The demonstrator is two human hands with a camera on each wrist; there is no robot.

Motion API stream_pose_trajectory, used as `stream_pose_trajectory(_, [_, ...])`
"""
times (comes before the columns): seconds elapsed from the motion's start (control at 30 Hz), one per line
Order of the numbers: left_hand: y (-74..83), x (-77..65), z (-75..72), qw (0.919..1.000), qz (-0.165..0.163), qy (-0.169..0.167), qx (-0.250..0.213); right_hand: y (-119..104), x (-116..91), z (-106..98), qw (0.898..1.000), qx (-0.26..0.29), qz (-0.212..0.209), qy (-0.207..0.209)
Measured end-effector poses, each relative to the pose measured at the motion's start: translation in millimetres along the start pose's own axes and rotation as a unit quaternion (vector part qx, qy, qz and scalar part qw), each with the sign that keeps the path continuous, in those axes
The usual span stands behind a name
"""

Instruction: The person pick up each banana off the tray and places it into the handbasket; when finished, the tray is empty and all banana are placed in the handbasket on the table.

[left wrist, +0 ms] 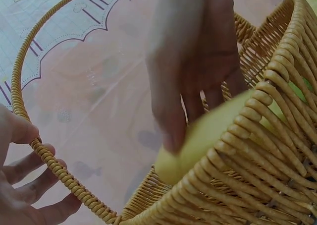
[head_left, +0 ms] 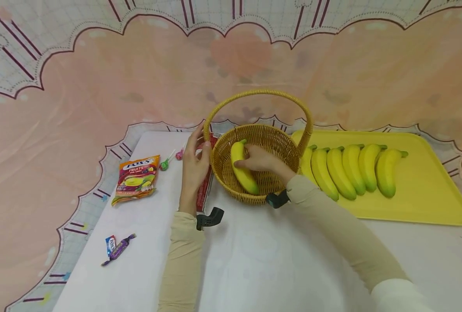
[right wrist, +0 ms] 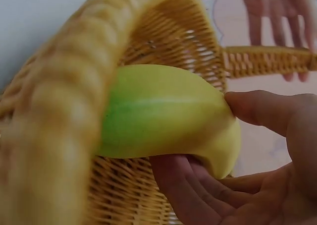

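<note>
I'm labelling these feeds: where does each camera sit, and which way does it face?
Head: on the head, facing forward and down at basket and tray; left hand, right hand and sleeves show.
Left wrist: on that wrist, facing handle and basket; both hands show.
Right wrist: on that wrist, facing the banana; both hands show.
Both wrist views share the banana.

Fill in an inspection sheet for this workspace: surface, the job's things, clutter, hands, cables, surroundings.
Surface: white tabletop, no spill seen.
Job's things: wicker basket with one held banana inside; yellow tray with six tray bananas visible, the leftmost partly hidden.
Clutter: candy bag, green lollipop, pink lollipop, purple sweet, blue-and-red sweet; red packet, partly hidden.
Hands: left hand holds the basket handle; right hand grips the held banana.
Cables: nothing seen.
Surroundings: patterned cloth behind the table.
</note>
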State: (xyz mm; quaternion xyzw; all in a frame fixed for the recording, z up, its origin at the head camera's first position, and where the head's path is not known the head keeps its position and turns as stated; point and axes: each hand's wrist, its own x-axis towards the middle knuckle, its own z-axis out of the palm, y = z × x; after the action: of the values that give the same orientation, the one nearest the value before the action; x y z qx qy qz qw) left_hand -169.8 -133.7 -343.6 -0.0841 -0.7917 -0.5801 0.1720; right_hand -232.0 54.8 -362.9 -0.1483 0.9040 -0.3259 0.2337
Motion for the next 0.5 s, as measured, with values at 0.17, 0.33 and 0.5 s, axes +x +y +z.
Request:
stream_pose_trajectory(0.17, [-8.5, 2.8, 1.3, 1.0000, 0.003, 0.002, -0.002, -4.9, 10.4, 10.7, 1.000, -0.002, -0.002, -0.019])
stream_pose_trajectory(0.33, [-30.9, 8.9, 3.6, 0.9999, 0.005, 0.007, -0.006, -8.9, 12.6, 16.1, 0.999, 0.000, 0.001, -0.048])
stream_pose_trajectory(0.5, [-35.6, 8.7, 3.6, 0.9999, 0.013, 0.009, 0.004, -5.5, 8.5, 19.9, 0.998, 0.003, -0.008, -0.061])
